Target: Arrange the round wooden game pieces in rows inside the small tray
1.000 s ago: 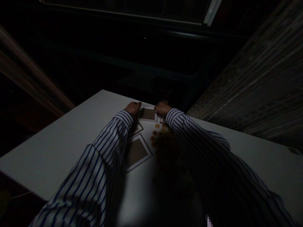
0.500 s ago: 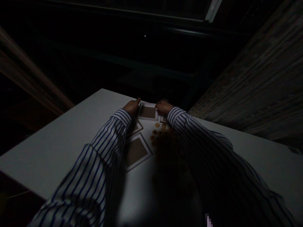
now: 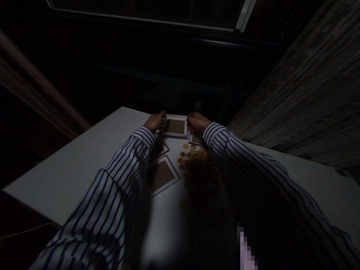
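Between my two hands is a white picture frame (image 3: 175,126) with a brown inside, at the far side of the white table. My left hand (image 3: 155,121) grips its left edge, thumb up. On the frame's right edge my right hand (image 3: 197,121) has its fingers closed. A second frame (image 3: 162,176) lies tilted on the table, partly behind my left sleeve. Another frame (image 3: 161,147) is mostly covered by my left wrist, and a further one (image 3: 196,138) sits under my right hand. Round wooden game pieces with dark and red marks (image 3: 194,154) lie loosely about near my right forearm.
The white table (image 3: 92,150) runs out to both sides, its far edge just past my hands. Deep shadow covers its near middle, hiding some pieces. A textured hanging curtain (image 3: 303,82) is on the right. A thin cable (image 3: 30,230) shows at lower left.
The held frame and both hands have risen slightly, and my right hand has shifted a little right. More of the frame beneath the right hand now shows. The view has tilted slightly.
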Available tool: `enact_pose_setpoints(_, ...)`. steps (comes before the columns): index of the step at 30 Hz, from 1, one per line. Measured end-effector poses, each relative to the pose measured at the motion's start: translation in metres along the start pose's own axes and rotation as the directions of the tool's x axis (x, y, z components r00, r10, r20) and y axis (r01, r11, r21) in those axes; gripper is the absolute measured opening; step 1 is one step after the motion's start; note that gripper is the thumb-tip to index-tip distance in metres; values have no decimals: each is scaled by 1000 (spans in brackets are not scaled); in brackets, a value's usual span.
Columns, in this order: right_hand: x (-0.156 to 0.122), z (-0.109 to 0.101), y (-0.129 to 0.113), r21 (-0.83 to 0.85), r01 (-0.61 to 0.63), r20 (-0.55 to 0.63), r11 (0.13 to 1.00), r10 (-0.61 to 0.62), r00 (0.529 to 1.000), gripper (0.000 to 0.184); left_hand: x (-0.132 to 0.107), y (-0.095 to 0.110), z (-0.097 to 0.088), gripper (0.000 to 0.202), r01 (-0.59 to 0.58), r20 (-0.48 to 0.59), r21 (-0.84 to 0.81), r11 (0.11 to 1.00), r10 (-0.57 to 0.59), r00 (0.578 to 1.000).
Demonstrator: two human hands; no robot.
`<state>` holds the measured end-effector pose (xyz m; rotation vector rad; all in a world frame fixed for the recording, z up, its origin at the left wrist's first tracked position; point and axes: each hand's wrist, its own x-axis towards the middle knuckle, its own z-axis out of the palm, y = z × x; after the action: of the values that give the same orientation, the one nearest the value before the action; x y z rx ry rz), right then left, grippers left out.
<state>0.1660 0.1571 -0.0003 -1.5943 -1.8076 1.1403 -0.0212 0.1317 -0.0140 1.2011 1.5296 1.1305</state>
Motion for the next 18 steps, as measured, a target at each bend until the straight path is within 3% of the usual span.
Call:
enact_pose_setpoints(8,-38,-19,-20,166,18,5,986,-19,1000,15,-21,25,2,32,-50,-49,-145,988,43,998)
enact_pose_setpoints(18,-74,-40,-27,255,69,-73,964,-52,996,15,-39,42,11,24,-108,-59,-169,980,100,993)
